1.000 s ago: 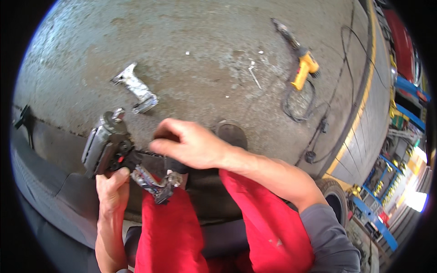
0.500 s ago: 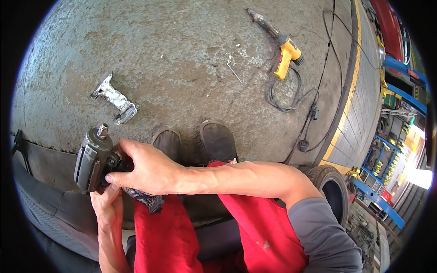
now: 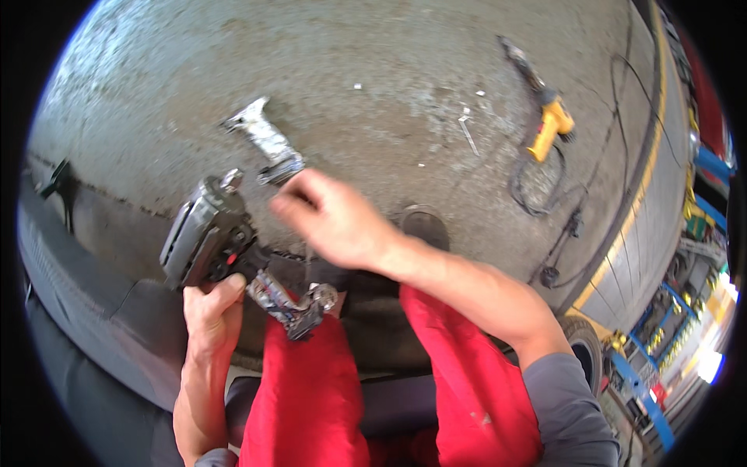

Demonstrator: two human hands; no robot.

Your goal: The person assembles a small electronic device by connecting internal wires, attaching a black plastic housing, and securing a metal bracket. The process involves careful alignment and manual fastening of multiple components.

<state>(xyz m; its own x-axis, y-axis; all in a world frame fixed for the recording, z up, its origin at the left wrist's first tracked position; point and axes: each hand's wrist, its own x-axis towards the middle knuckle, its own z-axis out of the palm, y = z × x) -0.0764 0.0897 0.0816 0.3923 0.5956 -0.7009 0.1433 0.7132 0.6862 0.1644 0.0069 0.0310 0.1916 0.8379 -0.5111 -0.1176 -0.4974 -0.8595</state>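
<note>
My left hand (image 3: 212,315) is closed around the rear of a dark impact wrench (image 3: 204,233), its square metal drive pointing away from me. The wrench's handle (image 3: 284,302) reaches right over my leg and looks opened up, with worn, shiny surfaces. My right hand (image 3: 338,222) is off the wrench, in the air to its right. Its fingers look bent but are smeared by motion, so I cannot tell whether they hold anything. Just beyond them, a silvery handle-shaped housing half (image 3: 268,140) lies on the floor.
A yellow heat gun (image 3: 552,124) with a black cord lies on the concrete floor, far right. A hex key (image 3: 468,134) and small white bits are left of it. A tire (image 3: 583,342) stands at right; a dark seat (image 3: 101,311) is at left.
My right hand has let go of the wrench and moved right and away, toward the housing half. My left hand keeps the wrench, whose handle is now uncovered. The whole view has shifted.
</note>
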